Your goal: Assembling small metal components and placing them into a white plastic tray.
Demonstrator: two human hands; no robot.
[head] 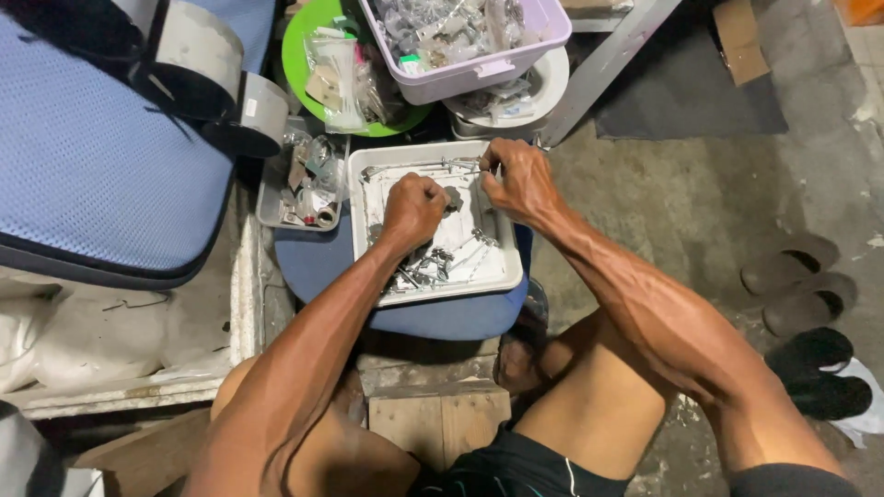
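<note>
Your left hand (414, 207) is fisted and your right hand (520, 179) pinches a thin metal rod (424, 167) (over the white tray (364, 198) of small metal parts (419, 273)).

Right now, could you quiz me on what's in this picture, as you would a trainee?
1. True or false: both hands are over the white square tray.
2. What colour is the plate behind the tray: A green, B red, C black?
3. What does the tray rest on?

Key:
1. True: left hand, a closed fist, and right hand, pinching a thin metal piece, are both over it.
2. A.
3. A blue cushioned stool.
</note>
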